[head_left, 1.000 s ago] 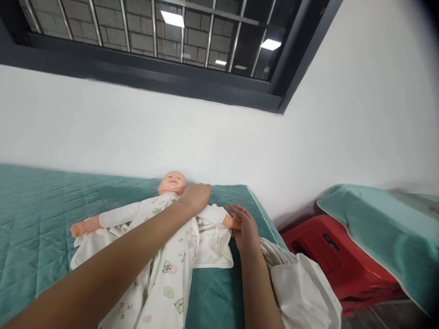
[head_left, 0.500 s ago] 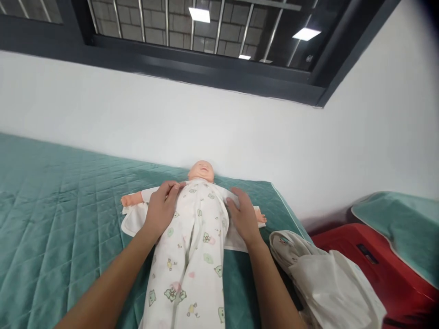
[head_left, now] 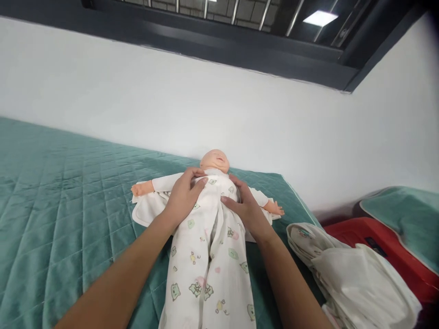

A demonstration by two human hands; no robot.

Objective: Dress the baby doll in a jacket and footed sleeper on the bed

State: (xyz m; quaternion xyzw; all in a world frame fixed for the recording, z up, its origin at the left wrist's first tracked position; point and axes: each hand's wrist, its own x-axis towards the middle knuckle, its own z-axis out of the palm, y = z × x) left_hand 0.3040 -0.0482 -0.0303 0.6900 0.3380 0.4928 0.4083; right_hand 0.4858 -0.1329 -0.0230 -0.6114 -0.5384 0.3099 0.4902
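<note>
A baby doll [head_left: 215,161] lies on its back with its arms spread, its head close to the wall. Over its chest and body lie white baby trousers [head_left: 206,256] printed with green bears and yellow chicks. My left hand [head_left: 187,194] rests on one upper side of the trousers near the waist, fingers stretched toward the doll's neck and thumb apart. On the other side, my right hand [head_left: 245,201] lies against the trousers with its thumb spread on the front. The doll's sleeves are white. Part of another white cloth [head_left: 148,212] shows beneath its arms.
A green quilted mat [head_left: 78,205] covers the surface under the doll. At the right, a bundled white cloth [head_left: 363,278] lies beside a red plastic object [head_left: 353,228] partly covered by green fabric [head_left: 408,219]. A white wall [head_left: 164,100] and a barred window stand behind.
Both hands have moved up the trousers toward the doll's neck, and my right hand has come inward onto the trousers. The view has tilted down and shifted left.
</note>
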